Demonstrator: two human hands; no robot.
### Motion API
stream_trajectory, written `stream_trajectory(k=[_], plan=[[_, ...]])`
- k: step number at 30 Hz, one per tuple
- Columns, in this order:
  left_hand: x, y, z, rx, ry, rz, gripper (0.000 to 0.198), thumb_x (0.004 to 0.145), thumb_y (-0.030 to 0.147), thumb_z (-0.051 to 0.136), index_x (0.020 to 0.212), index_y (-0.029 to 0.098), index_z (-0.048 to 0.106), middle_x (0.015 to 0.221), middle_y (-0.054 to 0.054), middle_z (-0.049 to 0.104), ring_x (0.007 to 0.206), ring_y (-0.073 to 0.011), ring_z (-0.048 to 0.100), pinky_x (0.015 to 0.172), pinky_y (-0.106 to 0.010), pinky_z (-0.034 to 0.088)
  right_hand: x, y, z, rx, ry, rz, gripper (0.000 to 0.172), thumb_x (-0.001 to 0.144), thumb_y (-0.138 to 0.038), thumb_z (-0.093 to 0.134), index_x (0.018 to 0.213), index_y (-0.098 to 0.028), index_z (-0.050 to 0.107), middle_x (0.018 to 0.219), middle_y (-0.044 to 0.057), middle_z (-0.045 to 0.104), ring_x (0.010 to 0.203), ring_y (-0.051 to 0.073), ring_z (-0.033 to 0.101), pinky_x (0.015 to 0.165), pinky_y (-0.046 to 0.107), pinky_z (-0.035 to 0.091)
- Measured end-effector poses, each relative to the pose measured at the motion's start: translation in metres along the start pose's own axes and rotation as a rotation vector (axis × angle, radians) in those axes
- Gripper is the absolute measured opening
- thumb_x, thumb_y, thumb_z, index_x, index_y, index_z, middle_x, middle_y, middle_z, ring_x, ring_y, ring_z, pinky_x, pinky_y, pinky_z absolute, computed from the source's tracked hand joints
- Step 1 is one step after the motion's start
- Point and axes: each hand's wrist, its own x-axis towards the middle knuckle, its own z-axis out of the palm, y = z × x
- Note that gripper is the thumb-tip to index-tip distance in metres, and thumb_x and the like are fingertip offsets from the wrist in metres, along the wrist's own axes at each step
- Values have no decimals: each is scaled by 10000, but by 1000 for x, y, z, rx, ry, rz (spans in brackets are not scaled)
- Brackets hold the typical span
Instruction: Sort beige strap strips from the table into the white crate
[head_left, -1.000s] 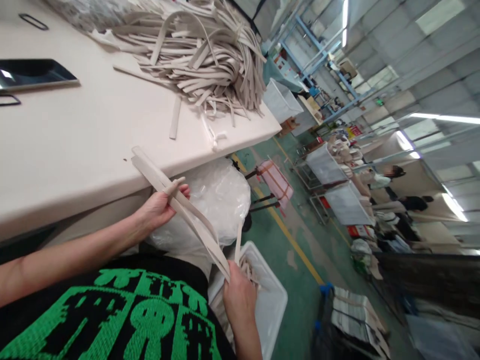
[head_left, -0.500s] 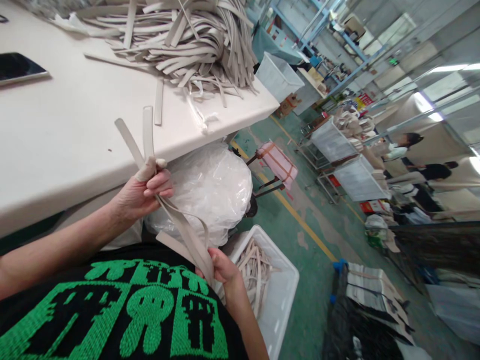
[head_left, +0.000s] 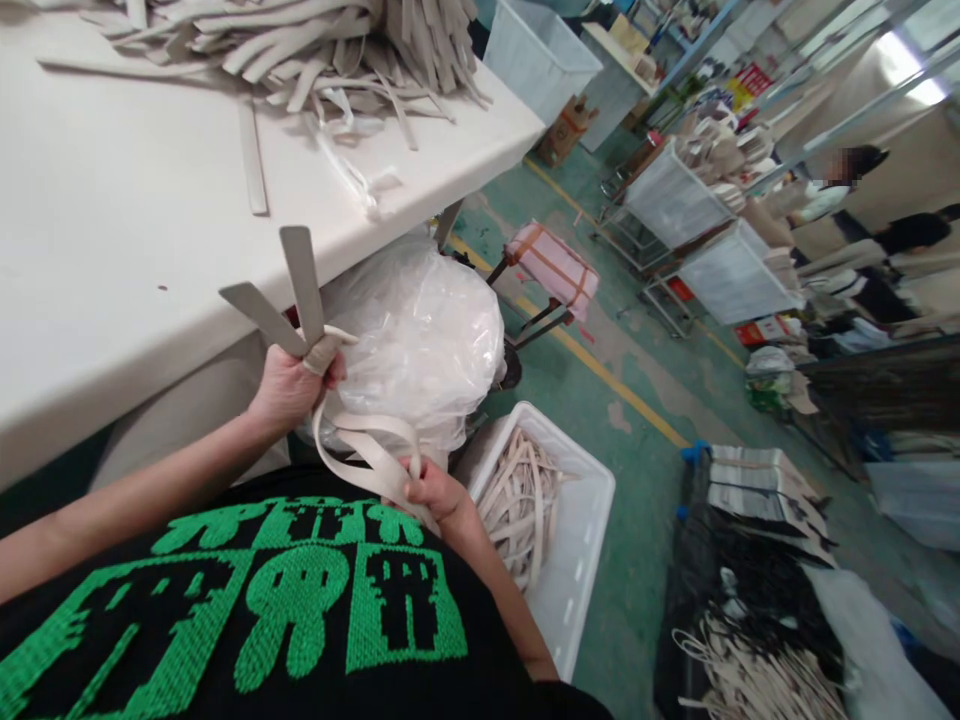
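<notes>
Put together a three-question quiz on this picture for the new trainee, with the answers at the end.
1. True or false: the left hand and the right hand both hold pale strips.

2. What lies in the white bin beside the right forearm?
A) Bottles
B) A tangle of loose strips
C) Folded shirts

3. Fill in the blank: the design on the black shirt is ____ in colour.

Key:
1. True
2. B
3. green
</notes>
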Motion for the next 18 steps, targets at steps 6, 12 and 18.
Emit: stream_trajectory(k=[6, 12, 18], plan=[[15, 22, 11, -318, 108, -267, 307, 1037, 364, 535, 809, 199, 658, 473, 101, 408, 406, -62, 264, 550, -198, 440, 11, -10, 7, 165, -31, -116, 658, 604, -788, 733, 810, -169, 649, 479, -77, 500, 315, 57, 312, 315, 206, 253], [10, 61, 9, -417, 14, -224, 329, 995, 423, 593, 746, 210, 616, 530, 83, 409, 446, -64, 252, 540, -193, 388, 22, -16, 23, 50, 87, -103, 468, 716, -506, 803, 946, -121, 668, 723, 25, 688, 538, 110, 589, 457, 198, 448], [2, 58, -6, -148, -250, -439, 359, 970, 407, 598, 686, 197, 664, 437, 64, 328, 369, -57, 131, 391, -219, 216, 40, -8, 23, 138, 312, -294, 671, 719, -706, 746, 1118, -189, 594, 768, -6, 667, 463, 76, 478, 401, 192, 348]])
